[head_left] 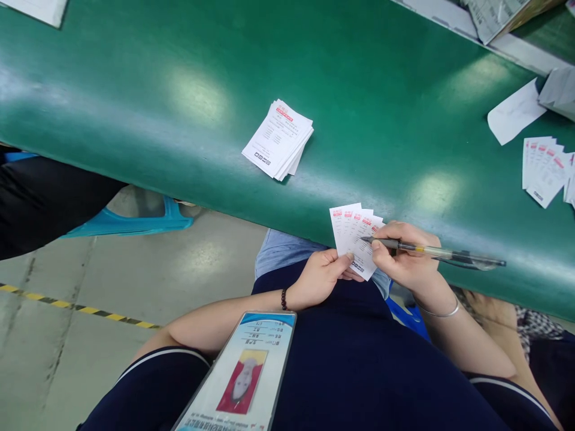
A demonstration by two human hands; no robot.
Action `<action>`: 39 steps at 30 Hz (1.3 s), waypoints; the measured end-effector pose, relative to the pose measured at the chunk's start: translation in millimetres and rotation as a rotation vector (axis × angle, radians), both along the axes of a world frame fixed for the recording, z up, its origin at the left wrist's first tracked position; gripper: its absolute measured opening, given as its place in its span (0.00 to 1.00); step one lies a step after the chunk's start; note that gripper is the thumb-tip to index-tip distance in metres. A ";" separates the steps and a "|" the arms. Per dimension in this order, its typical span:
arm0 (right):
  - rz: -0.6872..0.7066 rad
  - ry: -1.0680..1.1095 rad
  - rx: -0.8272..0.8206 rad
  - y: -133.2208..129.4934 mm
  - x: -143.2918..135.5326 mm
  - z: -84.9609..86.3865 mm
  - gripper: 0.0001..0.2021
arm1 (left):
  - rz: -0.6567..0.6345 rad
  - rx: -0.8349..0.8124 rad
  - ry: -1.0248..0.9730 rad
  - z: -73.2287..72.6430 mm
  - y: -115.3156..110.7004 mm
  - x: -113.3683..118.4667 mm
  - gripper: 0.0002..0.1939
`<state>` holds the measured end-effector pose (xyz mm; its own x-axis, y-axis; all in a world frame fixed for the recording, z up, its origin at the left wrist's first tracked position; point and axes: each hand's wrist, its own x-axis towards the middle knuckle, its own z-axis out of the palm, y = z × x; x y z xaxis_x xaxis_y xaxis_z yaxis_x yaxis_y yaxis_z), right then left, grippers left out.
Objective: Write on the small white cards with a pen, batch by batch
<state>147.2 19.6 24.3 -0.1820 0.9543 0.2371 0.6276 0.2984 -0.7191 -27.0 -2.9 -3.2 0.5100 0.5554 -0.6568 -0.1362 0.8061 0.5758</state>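
Between the thumb and fingers of my left hand (321,276) is a fan of several white certificate cards (350,236) with red headings, held just off the front edge of the green table (215,143). My right hand (406,254) grips a pen (449,254), its tip over the face of the fanned cards. Whether the tip touches the paper I cannot tell. A stack of the same cards (278,140) lies on the table, beyond my left hand.
At the right lie another fan of cards (544,170) and a white paper piece (516,111). A box (498,15) stands at the far right corner. An ID badge (242,371) hangs at my chest. A blue stool (135,221) and a person's dark-clothed leg (49,200) are at the left.
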 end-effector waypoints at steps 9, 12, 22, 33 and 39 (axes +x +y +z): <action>0.007 -0.053 0.047 -1.8 -0.6 -13.7 0.03 | -0.009 0.005 0.023 1.6 -0.4 -0.4 0.24; 0.015 -0.070 0.068 -1.4 -0.6 -13.1 0.03 | -0.014 0.008 0.022 2.4 0.5 -0.4 0.25; 0.008 -0.113 0.085 -0.1 -2.9 -11.0 0.02 | -0.013 0.007 0.016 1.2 -0.3 -0.1 0.25; 0.016 -0.106 0.084 0.0 -1.6 -12.6 0.02 | -0.010 -0.003 0.019 4.4 1.0 -0.5 0.24; 0.007 -0.040 0.054 -0.5 -0.4 -12.0 0.03 | -0.006 -0.004 0.019 0.4 -0.7 -0.6 0.23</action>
<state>146.7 19.1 12.2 -0.1993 0.9390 0.2803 0.6535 0.3405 -0.6760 -27.6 -3.6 -2.9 0.5006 0.5499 -0.6686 -0.1207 0.8091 0.5752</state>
